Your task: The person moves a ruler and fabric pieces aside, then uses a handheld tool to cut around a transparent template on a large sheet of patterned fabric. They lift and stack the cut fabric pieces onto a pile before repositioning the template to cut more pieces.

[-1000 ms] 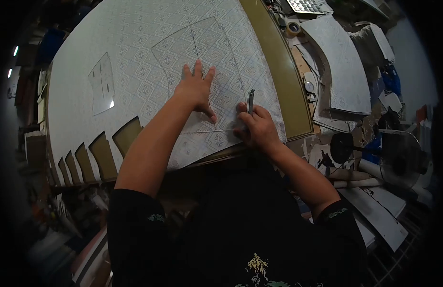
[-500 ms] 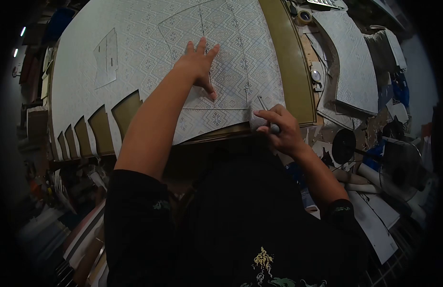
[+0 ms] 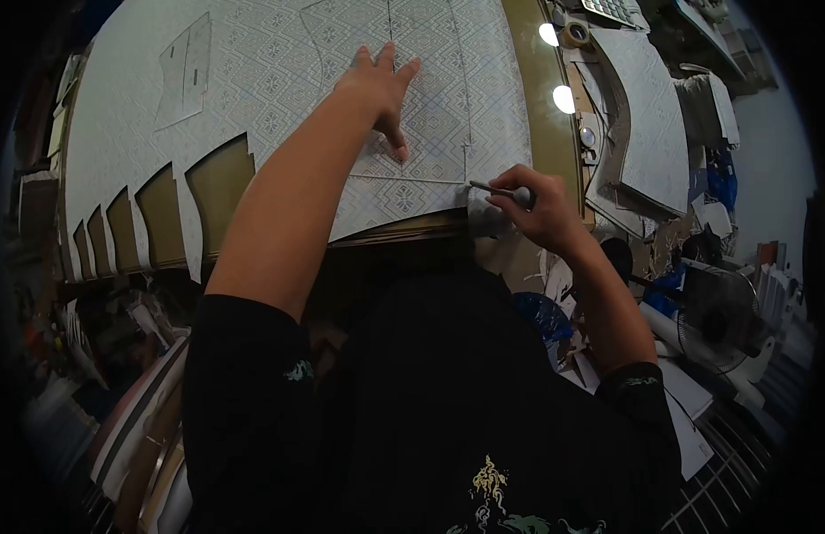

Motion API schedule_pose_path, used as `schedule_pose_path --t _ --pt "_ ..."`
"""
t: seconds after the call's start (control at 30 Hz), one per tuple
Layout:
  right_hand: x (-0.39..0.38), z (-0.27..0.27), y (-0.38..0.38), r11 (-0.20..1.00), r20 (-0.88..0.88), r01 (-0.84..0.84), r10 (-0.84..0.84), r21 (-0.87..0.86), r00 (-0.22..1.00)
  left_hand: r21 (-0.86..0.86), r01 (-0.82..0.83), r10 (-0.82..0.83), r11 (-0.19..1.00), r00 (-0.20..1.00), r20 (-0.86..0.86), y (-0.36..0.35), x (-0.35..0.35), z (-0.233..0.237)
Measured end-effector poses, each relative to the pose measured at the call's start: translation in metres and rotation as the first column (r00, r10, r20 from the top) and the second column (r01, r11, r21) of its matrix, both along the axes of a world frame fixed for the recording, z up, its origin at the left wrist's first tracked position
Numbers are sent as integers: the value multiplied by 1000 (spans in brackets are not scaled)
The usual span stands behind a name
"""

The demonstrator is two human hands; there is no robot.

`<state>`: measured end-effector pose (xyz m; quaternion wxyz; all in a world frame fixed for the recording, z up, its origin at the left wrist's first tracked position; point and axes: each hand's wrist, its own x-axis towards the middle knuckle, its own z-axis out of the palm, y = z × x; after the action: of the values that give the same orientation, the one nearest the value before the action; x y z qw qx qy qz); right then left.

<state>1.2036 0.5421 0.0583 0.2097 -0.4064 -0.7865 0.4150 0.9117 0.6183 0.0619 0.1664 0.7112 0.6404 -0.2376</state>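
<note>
Flat hand on a clear template, gripped tool at its near right corner

The left hand (image 3: pixel 372 93) lies palm down with fingers spread and thumb set apart, gripping nothing; it rests on the large clear template (image 3: pixel 434 107), which lies flat on the patterned sheet (image 3: pixel 279 53). The right hand (image 3: pixel 546 209) is closed, its thumb and fingers pinching a slim tool (image 3: pixel 492 188). The tip is at or just beside the template's near right corner; whether it touches, and whether a blade is exposed, cannot be told.

Likely faults, by cause: the visible support comes from one hand, set well in from that corner, so sideways push from the tool could pivot the template and spoil its alignment. The near edge of the sheet lies close to the table's edge — poorly backed material there could sag or pucker under the tip. A tip straying inward along the near edge would approach the left thumb, which rests just inside that edge.

Position: the template extends beneath the left hand and away from the body, with its near right corner to the left of the right hand. A small clear template (image 3: pixel 182 80) lies apart, farther left.
</note>
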Motion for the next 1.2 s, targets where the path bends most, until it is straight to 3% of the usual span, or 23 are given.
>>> schedule_pose_path --t 0.07,0.4,0.5,0.77,1.13,1.2 --pt "-5 14 12 987 195 -63 91 -146 976 6 0 0 1000 1000 4 0 -1 0" --pt "-17 19 42 951 174 -240 274 -195 946 48 4 -4 999 1000 -2 -1 -1 -7" --pt "-18 18 45 943 126 -311 325 -121 937 43 18 -17 999 1000 -17 -1 -1 -6" --pt "-21 20 47 922 240 -373 388 -106 890 43 28 -27 999 999 -24 -1 -1 -6" --pt "-10 -3 42 933 32 -344 349 -106 936 12 29 -28 1000 999 -32 0 0 -5" --pt "-17 -10 38 937 -9 -329 331 -119 944 12 -5 4 1000 999 41 2 -2 -7"
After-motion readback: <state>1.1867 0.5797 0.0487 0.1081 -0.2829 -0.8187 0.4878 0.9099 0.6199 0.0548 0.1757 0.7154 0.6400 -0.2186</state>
